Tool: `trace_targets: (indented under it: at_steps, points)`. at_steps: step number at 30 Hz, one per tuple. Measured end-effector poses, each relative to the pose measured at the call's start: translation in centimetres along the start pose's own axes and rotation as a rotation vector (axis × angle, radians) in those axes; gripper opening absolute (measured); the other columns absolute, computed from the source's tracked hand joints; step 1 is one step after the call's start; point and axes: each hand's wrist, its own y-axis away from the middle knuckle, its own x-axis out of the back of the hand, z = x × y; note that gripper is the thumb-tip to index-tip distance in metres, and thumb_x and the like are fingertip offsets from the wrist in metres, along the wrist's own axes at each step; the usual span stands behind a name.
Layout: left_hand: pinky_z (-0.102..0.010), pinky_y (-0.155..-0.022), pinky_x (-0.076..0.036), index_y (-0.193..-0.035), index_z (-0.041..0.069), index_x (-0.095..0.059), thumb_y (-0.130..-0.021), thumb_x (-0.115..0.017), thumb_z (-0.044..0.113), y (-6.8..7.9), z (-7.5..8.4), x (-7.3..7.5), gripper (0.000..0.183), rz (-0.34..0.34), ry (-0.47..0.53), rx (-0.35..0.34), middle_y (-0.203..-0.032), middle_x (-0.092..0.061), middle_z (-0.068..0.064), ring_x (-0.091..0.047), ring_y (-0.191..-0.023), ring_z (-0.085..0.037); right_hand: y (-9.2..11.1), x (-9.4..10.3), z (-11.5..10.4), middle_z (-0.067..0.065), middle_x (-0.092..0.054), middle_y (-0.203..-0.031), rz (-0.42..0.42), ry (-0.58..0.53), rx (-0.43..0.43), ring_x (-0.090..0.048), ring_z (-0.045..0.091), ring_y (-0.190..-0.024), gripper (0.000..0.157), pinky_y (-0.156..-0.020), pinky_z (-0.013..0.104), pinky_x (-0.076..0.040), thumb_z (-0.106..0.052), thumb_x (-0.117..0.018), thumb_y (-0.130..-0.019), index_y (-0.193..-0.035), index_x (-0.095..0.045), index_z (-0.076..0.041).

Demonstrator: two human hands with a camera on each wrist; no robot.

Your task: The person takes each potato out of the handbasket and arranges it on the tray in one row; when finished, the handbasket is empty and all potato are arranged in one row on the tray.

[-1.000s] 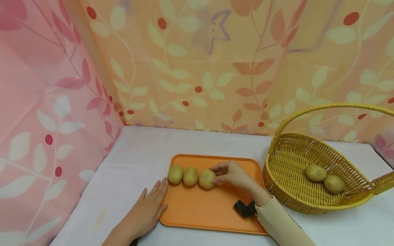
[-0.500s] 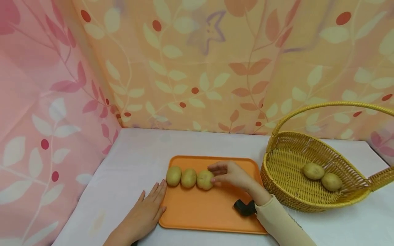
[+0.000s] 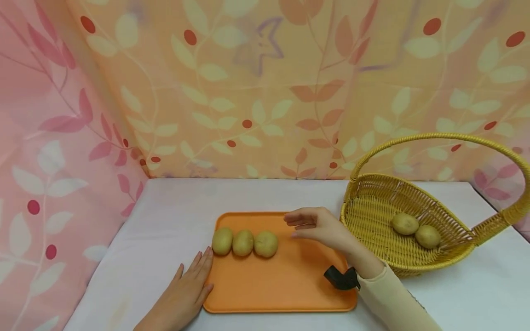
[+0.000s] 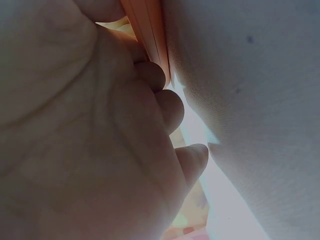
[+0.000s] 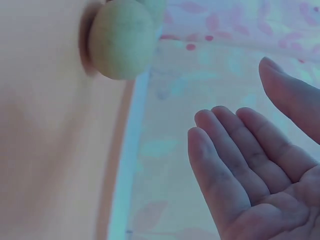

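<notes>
Three potatoes stand in a row along the back left of an orange tray (image 3: 281,289): a left potato (image 3: 222,241), a middle potato (image 3: 243,242) and a right potato (image 3: 266,244). My left hand (image 3: 184,292) lies flat at the tray's left edge, its fingers touching the rim. Above the tray, to the right of the row, hovers my right hand (image 3: 319,225), holding nothing. In the right wrist view its fingers are extended and the thumb stands apart, away from the nearest potato (image 5: 122,40). The left wrist view shows the palm (image 4: 75,125) beside the tray's edge (image 4: 147,35).
A yellow wicker basket (image 3: 372,225) with a tall handle stands right of the tray, holding two potatoes (image 3: 405,224). A black wrist-camera piece (image 3: 342,277) hangs by the right sleeve. Floral cloth walls (image 3: 248,92) rise behind and left of the white table (image 3: 174,207).
My right hand has let go of the right potato and moved off to the right. The left hand stays at the tray's edge. The head view has shifted somewhat to the right.
</notes>
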Motion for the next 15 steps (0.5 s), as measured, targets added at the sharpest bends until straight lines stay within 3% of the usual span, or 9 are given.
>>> trace_targets:
  at_steps: [4,11,15]
  points:
    - [-0.065,-0.104,-0.018,-0.147,-0.001,-0.025,-0.096,-0.053,0.025,0.1,-0.1,0.0,0.064,0.001,0.001,0.004,-0.153,-0.024,-0.013,-0.022,-0.14,-0.03,0.9,0.8,-0.4,0.019,-0.061,-0.119,0.002,-0.022,0.015,-0.057,0.041,-0.11,0.04,-0.085,0.029,-0.051,-0.009,-0.07,-0.085,-0.122,-0.06,0.004]
    - [-0.063,-0.105,-0.017,-0.148,0.0,-0.024,-0.097,-0.052,0.027,0.0,0.1,0.0,0.064,-0.006,0.002,0.008,-0.153,-0.022,-0.011,-0.02,-0.14,-0.028,3.2,2.8,-1.2,0.018,-0.062,-0.118,0.07,-0.001,-0.003,-0.062,0.02,-0.106,0.04,-0.083,0.03,-0.052,-0.008,-0.07,-0.084,-0.121,-0.06,0.004]
    - [-0.064,-0.105,-0.018,-0.147,-0.001,-0.025,-0.097,-0.052,0.026,0.1,0.1,0.1,0.063,-0.002,-0.002,0.002,-0.153,-0.022,-0.012,-0.021,-0.14,-0.03,4.5,4.0,-1.5,0.017,-0.063,-0.116,0.121,0.009,0.024,-0.064,0.015,-0.102,0.039,-0.082,0.029,-0.052,-0.006,-0.069,-0.085,-0.12,-0.059,0.008]
